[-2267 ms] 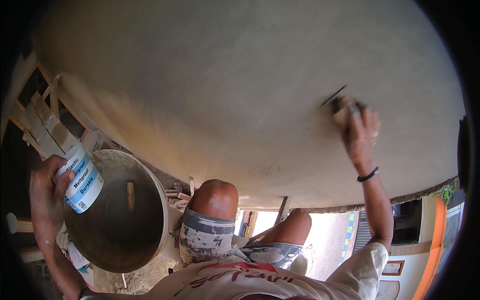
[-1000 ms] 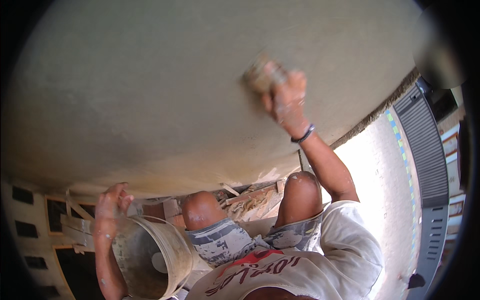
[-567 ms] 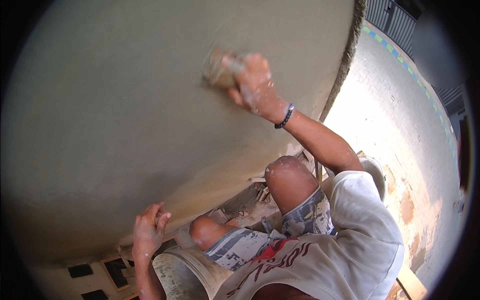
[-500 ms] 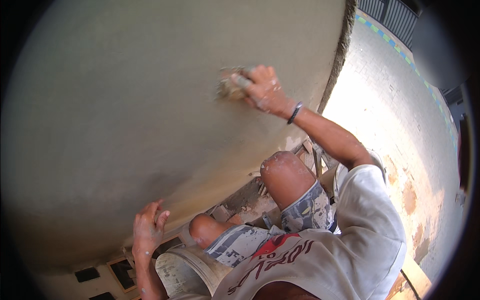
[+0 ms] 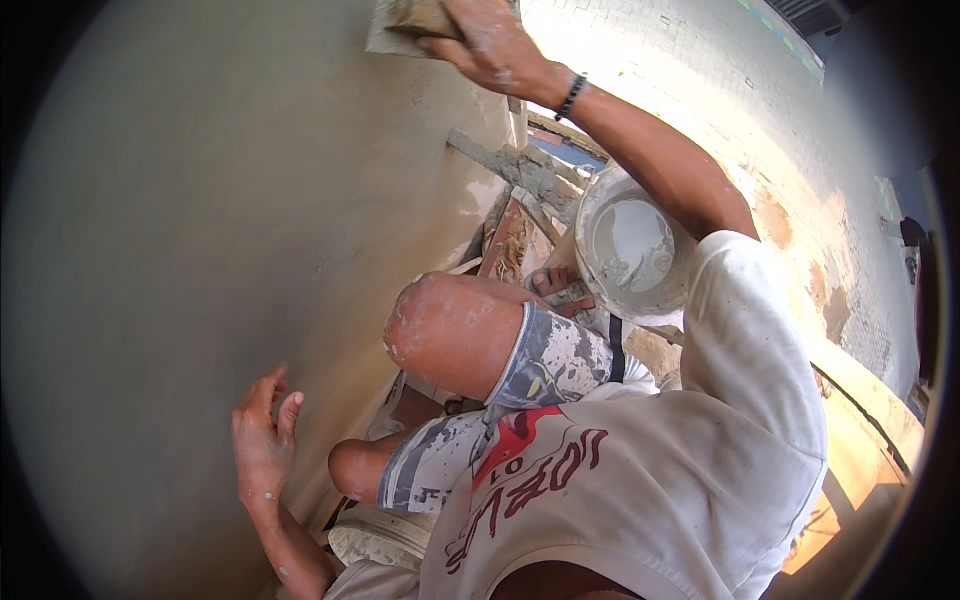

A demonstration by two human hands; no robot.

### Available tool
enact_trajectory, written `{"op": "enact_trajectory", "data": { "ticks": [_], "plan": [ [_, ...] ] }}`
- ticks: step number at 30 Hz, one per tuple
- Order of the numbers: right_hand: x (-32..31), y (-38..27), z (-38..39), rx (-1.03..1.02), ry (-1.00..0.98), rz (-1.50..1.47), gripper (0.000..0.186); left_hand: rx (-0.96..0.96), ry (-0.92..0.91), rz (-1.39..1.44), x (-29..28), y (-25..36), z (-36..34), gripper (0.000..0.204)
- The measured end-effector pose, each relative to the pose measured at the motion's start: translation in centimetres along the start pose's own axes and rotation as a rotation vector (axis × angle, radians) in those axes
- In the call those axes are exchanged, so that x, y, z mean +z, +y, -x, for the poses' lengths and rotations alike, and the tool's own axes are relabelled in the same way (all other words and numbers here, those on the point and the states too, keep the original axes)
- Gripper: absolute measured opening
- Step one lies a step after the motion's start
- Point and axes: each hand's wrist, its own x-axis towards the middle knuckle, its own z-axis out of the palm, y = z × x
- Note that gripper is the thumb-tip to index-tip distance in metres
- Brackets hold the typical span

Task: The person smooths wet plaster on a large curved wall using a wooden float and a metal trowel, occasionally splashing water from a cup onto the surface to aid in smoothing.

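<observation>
At the top, my right hand [image 5: 485, 48] grips a flat plastering pad [image 5: 408, 22] with a pale plate and muddy back, against the grey plastered wall [image 5: 180, 230] at its edge. Lower left, my left hand [image 5: 262, 435] is raised by the same wall with fingers apart and slightly curled, holding nothing; whether its fingertips touch the plaster I cannot tell. A bucket of grey watery liquid [image 5: 630, 240] stands beside my right forearm. A second pale bucket [image 5: 375, 535] is below my left hand, partly hidden by my body.
My bare knees are close to the wall. Timber scraps and rubble [image 5: 510, 240] lie along its foot, near my foot. A sunlit paved ground [image 5: 830, 210] with a grey gate [image 5: 810, 15] spreads to the right, and an orange board [image 5: 860, 450] lies at the lower right.
The view has swung rightward, bringing the liquid bucket in. My right hand moved the pad to the wall's edge. My left hand no longer holds the white printed container seen earliest.
</observation>
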Motion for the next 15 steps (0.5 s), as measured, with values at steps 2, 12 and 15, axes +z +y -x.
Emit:
{"op": "enact_trajectory", "data": {
  "ticks": [2, 12, 15],
  "plan": [
    [-8.2, 0.2, 3.0, 0.184, -0.106, -0.026, 0.050, 0.061, -0.052, 0.046, 0.8, 1.6, -3.2, 0.035],
    [-23.9, -6.4, 21.7, 1.410, -0.345, -0.077, 0.055, 0.432, -0.780, 0.634, 29.3, 14.7, -19.1, 0.075],
    [-23.4, -7.6, 25.3, 1.499, -0.503, -0.189, 0.041, 0.441, -0.846, 0.942, 36.4, 18.7, -19.5, 0.058]
  ]
}}
